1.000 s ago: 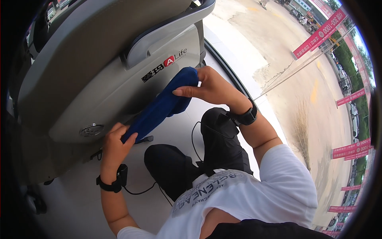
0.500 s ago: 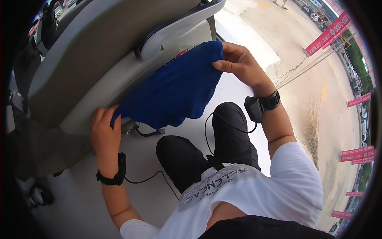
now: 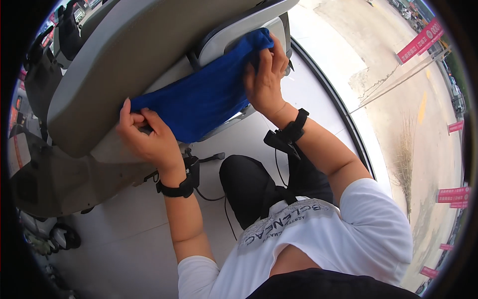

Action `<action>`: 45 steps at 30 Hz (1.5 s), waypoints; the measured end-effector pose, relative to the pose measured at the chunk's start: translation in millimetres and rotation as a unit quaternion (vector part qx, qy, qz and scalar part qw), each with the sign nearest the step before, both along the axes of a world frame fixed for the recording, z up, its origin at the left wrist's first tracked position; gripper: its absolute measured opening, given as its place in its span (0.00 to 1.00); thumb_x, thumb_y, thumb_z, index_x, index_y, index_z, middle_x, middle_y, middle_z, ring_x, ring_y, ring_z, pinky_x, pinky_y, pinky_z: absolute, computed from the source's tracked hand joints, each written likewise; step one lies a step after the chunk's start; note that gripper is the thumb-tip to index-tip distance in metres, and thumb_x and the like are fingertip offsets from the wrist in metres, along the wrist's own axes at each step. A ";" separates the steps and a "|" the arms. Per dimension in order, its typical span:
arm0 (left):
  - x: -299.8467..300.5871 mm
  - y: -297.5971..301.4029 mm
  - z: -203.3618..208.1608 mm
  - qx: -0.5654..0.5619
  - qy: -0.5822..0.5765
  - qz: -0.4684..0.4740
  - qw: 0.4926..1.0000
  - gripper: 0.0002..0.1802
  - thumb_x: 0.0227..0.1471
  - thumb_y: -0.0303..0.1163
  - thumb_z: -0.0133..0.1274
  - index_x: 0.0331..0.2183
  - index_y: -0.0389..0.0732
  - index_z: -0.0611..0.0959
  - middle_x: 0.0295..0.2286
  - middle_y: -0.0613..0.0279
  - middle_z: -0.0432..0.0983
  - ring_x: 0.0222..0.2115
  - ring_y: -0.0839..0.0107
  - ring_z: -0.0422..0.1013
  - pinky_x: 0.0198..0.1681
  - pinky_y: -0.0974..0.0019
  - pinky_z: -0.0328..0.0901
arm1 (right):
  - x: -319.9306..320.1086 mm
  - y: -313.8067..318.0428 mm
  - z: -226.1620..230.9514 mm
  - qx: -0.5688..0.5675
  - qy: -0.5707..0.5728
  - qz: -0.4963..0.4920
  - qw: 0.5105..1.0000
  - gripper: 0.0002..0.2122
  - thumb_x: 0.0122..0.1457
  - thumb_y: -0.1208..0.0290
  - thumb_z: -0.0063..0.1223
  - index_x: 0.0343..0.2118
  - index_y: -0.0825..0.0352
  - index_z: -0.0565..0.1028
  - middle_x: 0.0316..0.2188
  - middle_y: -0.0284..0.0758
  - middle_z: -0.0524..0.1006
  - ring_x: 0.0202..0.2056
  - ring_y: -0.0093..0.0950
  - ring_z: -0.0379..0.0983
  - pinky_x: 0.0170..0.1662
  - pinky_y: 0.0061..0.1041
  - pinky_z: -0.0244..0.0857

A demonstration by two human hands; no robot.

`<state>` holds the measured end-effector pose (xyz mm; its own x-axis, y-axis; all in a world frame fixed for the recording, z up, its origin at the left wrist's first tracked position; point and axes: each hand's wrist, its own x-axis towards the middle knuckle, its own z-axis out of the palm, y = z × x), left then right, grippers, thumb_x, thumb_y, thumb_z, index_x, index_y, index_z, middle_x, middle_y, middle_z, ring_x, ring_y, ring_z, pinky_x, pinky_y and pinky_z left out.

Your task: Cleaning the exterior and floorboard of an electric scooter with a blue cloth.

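Observation:
A blue cloth (image 3: 196, 99) is stretched between my two hands against the side of a grey scooter (image 3: 174, 82), below its seat (image 3: 124, 60). My left hand (image 3: 152, 137) grips the cloth's left end, thumb and bent fingers closed on the fabric. At the upper right end, my right hand (image 3: 268, 84) has its fingers bent around the cloth, with part of it folded over near the fingertips. Much of the side panel is hidden behind the cloth. Each wrist carries a black strap with a small box.
A pedal-like lever (image 3: 213, 157) sticks out low on the scooter, near my knee (image 3: 244, 184). Thin black cables run from the wrist boxes. Pale floor tiles (image 3: 124, 239) lie below, and a dark floor edge (image 3: 343, 104) runs along the right. Outside are pink banners (image 3: 420, 42).
The cloth was hanging loose from its top corners; now it is drawn up flatter and folded along the panel. My left hand moved up and right, my right hand slightly up and left.

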<state>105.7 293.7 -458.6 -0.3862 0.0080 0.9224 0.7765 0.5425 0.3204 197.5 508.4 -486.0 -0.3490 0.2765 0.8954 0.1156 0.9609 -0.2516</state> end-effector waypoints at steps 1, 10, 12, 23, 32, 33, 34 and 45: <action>11.1 8.5 -8.2 0.034 -0.081 -0.027 0.996 0.34 0.53 0.24 0.51 0.60 0.38 0.59 0.42 0.47 0.67 0.40 0.59 0.68 0.44 0.58 0.64 | 1.5 -7.2 -18.1 -0.010 -0.022 0.050 0.998 0.30 0.52 0.74 0.55 0.58 0.68 0.57 0.61 0.56 0.48 0.58 0.56 0.51 0.58 0.46 0.52; 18.8 56.1 -65.4 -0.182 0.007 0.104 0.978 0.45 0.58 0.49 0.44 0.65 0.39 0.42 0.61 0.26 0.33 0.62 0.29 0.34 0.60 0.30 0.31 | -12.0 3.0 -46.0 -0.039 -0.068 0.091 0.993 0.36 0.58 0.56 0.48 0.64 0.69 0.50 0.65 0.56 0.39 0.65 0.61 0.32 0.65 0.53 0.31; 20.6 68.0 -39.4 -0.174 -0.005 0.082 0.981 0.44 0.59 0.48 0.44 0.65 0.39 0.42 0.61 0.26 0.34 0.62 0.29 0.35 0.60 0.31 0.32 | -21.4 5.4 -25.4 -0.050 0.011 0.101 0.994 0.37 0.58 0.56 0.47 0.65 0.69 0.47 0.66 0.56 0.39 0.65 0.60 0.31 0.65 0.52 0.29; 20.0 81.3 -70.8 -0.186 0.089 0.083 0.975 0.41 0.59 0.52 0.42 0.65 0.45 0.47 0.53 0.32 0.58 0.53 0.37 0.57 0.59 0.36 0.42 | -31.4 29.0 1.4 0.005 0.088 0.035 0.995 0.33 0.54 0.56 0.40 0.60 0.72 0.56 0.64 0.57 0.48 0.65 0.59 0.39 0.65 0.53 0.32; 16.1 51.6 -146.6 -0.306 0.080 0.103 0.943 0.32 0.49 0.55 0.51 0.50 0.46 0.67 0.41 0.42 0.63 0.41 0.47 0.60 0.45 0.44 0.53 | -16.1 32.8 -110.9 0.044 -0.043 0.079 0.995 0.31 0.56 0.53 0.44 0.57 0.70 0.59 0.60 0.58 0.48 0.62 0.65 0.38 0.62 0.62 0.32; 14.8 51.0 -148.2 -0.292 0.075 0.098 0.948 0.35 0.48 0.55 0.52 0.53 0.48 0.65 0.42 0.42 0.63 0.42 0.46 0.60 0.45 0.44 0.54 | -15.0 31.0 -108.3 0.046 -0.056 0.076 0.994 0.31 0.56 0.52 0.45 0.57 0.70 0.58 0.61 0.58 0.48 0.62 0.65 0.38 0.62 0.62 0.32; 15.5 49.8 -150.1 -0.291 0.079 0.102 0.948 0.35 0.48 0.55 0.52 0.53 0.48 0.65 0.42 0.42 0.63 0.42 0.46 0.60 0.45 0.44 0.54 | -14.7 29.1 -105.6 0.048 -0.069 0.072 0.994 0.32 0.56 0.52 0.45 0.58 0.70 0.58 0.61 0.58 0.48 0.62 0.65 0.38 0.62 0.62 0.32; 3.6 57.9 -29.9 -0.141 0.153 0.031 0.978 0.49 0.48 0.62 0.52 0.64 0.51 0.53 0.53 0.39 0.58 0.52 0.42 0.58 0.59 0.31 0.42 | -13.4 33.6 -10.0 -0.010 -0.008 0.093 0.996 0.36 0.56 0.54 0.48 0.62 0.72 0.53 0.64 0.54 0.46 0.65 0.60 0.36 0.65 0.52 0.34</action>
